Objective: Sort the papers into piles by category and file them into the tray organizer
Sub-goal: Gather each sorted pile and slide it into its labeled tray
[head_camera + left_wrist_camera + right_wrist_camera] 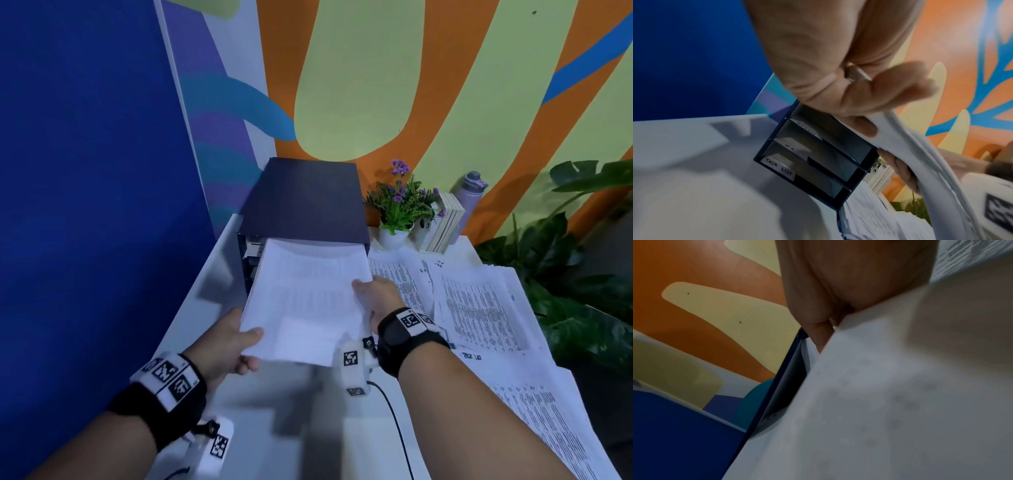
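Note:
A stack of white printed papers [305, 301] is held by both hands, its far edge at the top slot of the dark blue tray organizer [305, 198]. My left hand [236, 342] grips the stack's near left corner, thumb on top. My right hand [373, 294] holds its right edge, thumb on top. The left wrist view shows the organizer [818, 162] with its slots labelled, the lowest "TASK LIST", and the bent stack [920, 154] in my fingers. In the right wrist view the papers [900, 402] fill the frame beside the organizer's edge [777, 386].
More printed sheets [479, 308] lie spread over the right half of the white table [212, 274]. A potted plant with purple flowers [400, 205], some books [445, 222] and a bottle [469, 192] stand behind them. A blue wall panel rises on the left.

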